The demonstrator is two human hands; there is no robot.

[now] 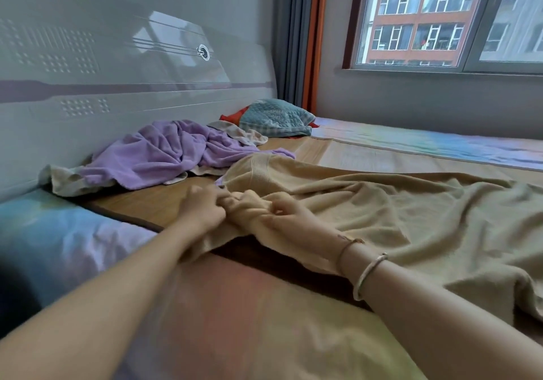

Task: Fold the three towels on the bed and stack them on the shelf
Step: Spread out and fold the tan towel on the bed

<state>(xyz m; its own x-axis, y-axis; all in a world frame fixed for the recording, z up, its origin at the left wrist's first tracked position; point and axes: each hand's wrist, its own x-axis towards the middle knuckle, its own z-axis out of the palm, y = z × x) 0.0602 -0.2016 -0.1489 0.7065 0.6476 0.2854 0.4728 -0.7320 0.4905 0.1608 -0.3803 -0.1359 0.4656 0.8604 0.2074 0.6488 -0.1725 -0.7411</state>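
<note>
A large beige towel (396,212) lies rumpled across the bed, spreading to the right. My left hand (202,207) and my right hand (286,212) sit close together at its near left edge, both with fingers curled into a bunched fold of the beige cloth. A purple towel (164,153) lies crumpled against the headboard. Beyond it a whitish towel (244,134) shows partly from under the purple one. The shelf is not in view.
The grey headboard (117,71) runs along the left. A teal patterned pillow (276,118) with something red behind it lies in the far corner. A bamboo mat (352,156) covers the bed over a pastel sheet (235,321). A window (440,18) is at the right.
</note>
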